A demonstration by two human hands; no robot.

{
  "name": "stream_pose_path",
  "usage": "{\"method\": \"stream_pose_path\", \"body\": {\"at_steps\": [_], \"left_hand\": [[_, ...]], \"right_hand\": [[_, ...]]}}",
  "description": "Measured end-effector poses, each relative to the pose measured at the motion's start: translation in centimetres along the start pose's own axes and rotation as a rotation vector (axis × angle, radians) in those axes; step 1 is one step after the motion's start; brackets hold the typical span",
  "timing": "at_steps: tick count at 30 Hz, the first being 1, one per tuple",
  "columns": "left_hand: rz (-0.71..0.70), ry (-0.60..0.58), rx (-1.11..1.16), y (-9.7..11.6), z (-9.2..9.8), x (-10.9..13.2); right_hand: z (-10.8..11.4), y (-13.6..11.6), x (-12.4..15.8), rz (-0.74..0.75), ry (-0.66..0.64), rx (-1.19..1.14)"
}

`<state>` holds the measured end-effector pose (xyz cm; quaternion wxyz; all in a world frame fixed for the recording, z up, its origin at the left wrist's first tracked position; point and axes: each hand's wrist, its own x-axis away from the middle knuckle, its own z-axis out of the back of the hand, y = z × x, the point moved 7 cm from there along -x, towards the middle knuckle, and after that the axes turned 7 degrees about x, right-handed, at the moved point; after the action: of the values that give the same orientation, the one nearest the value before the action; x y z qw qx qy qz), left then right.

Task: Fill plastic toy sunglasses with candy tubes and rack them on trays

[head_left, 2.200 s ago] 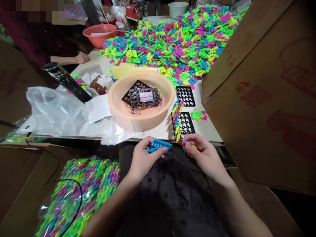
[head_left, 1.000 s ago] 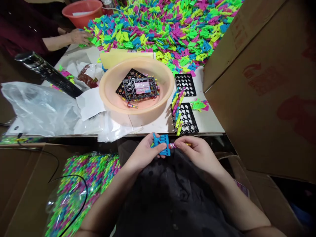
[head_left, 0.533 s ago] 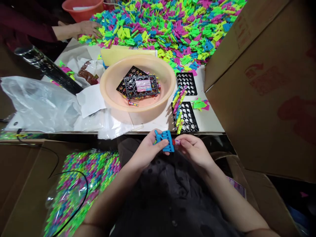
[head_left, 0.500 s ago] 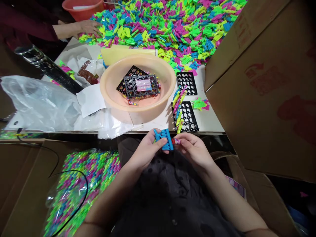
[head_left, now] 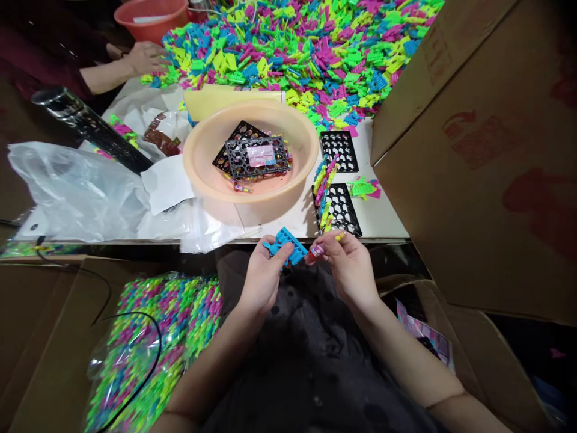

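My left hand is closed on a blue plastic piece with a toothed edge, held in front of the table's near edge. In the fingers of my right hand is a small tube with a pink printed label and a red end. A bit of yellow shows above these fingers. The tube's red end is close to the blue piece's lower right corner; whether they touch I cannot tell. Just beyond my right hand lies a black grid tray with a row of colourful plastic pieces along its left side.
A peach basin holds black trays and small tubes. Behind it spreads a heap of bright plastic pieces. Cardboard boxes wall the right side. Another person's hand is at the heap's left. A clear bag lies on the left.
The blue piece has turned in my left hand, its toothed edge now slanting. My right hand has risen slightly, tilting the tube. The other person's hand has shifted left.
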<state>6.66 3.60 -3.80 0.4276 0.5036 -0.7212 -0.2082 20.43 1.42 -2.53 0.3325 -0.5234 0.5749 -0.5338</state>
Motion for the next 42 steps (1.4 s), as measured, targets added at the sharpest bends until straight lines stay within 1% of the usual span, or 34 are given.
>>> {"method": "stream_pose_path", "body": {"at_steps": [4, 11, 14, 17, 21, 23, 28, 30, 32, 33, 35, 37, 38, 39, 40, 42], "left_hand": [[-0.016, 0.016, 0.011, -0.1, 0.1, 0.1], [-0.002, 0.048, 0.060, -0.9, -0.1, 0.3], [0.006, 0.025, 0.018, -1.3, -0.4, 0.3], [0.079, -0.004, 0.027, -2.1, -0.7, 0.4], [0.256, 0.010, 0.151, -3.7, -0.9, 0.5], [0.309, 0.018, 0.202, -4.2, -0.9, 0.7], [0.279, 0.007, 0.216, -4.4, -1.1, 0.7], [0.279, -0.020, 0.208, -4.3, -1.4, 0.9], [0.293, -0.054, 0.188, -4.1, -1.9, 1.2], [0.304, -0.074, 0.167, -4.0, -2.2, 1.3], [0.324, -0.110, 0.120, -3.6, -2.7, 1.6], [0.336, -0.135, 0.091, -3.3, -3.1, 1.8], [0.340, -0.147, 0.086, -3.2, -3.3, 1.9], [0.348, -0.158, 0.085, -3.1, -3.5, 2.0], [0.359, -0.171, 0.081, -3.2, -3.7, 2.0], [0.370, -0.197, 0.085, -3.3, -4.2, 2.1]], "right_hand": [[-0.5, 0.1, -0.1, -0.004, 0.003, 0.007], [-0.3, 0.6, -0.4, 0.020, 0.103, 0.018], [-0.3, 0.8, -0.5, 0.029, 0.143, 0.050], [-0.1, 1.1, -0.7, 0.060, 0.201, 0.079], [0.4, 1.8, -0.8, 0.137, 0.328, 0.037], [0.5, 2.1, -0.9, 0.169, 0.350, 0.028], [0.1, 2.2, -0.7, 0.181, 0.334, -0.024], [0.0, 1.7, -0.6, 0.210, 0.301, -0.082], [-0.2, 0.9, -0.6, 0.245, 0.214, -0.129], [-0.3, 0.3, -0.6, 0.260, 0.143, -0.138], [-0.8, -0.7, -0.6, 0.281, -0.044, -0.121], [-1.3, -1.6, -0.4, 0.301, -0.224, -0.049], [-1.3, -1.9, -0.2, 0.323, -0.276, 0.005], [-1.2, -2.2, -0.1, 0.357, -0.289, 0.058], [-1.0, -2.5, 0.0, 0.396, -0.270, 0.101], [-0.5, -2.8, 0.1, 0.453, -0.198, 0.138]]}}
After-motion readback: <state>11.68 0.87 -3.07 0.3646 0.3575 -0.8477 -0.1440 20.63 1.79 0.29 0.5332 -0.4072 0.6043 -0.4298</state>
